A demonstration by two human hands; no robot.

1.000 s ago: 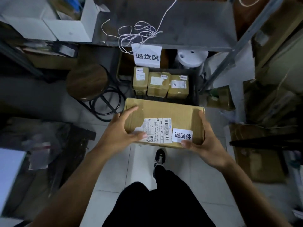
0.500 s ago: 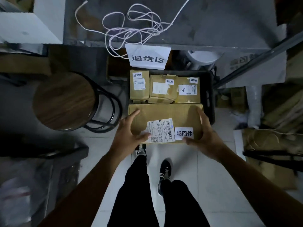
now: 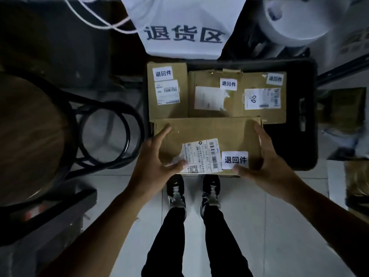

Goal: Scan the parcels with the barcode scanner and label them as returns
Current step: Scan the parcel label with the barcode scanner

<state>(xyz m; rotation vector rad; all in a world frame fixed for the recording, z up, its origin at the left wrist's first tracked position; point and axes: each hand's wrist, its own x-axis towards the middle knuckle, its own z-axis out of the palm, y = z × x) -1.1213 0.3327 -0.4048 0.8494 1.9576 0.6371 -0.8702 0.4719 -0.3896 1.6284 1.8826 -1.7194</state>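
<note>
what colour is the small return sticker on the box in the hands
White with dark printed characters; the sticker sits on the brown cardboard box, clearest in the head view.

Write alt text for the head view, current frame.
Both hands, left hand and right hand, hold a return-labelled cardboard parcel over a black crate containing three labelled parcels. A white sign hangs above; a round stool stands left.

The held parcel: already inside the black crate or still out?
Partly in. The parcel overlaps the crate at its near edge beside three labelled boxes, gripped by left hand and right hand; resting or not, cannot tell.
</note>
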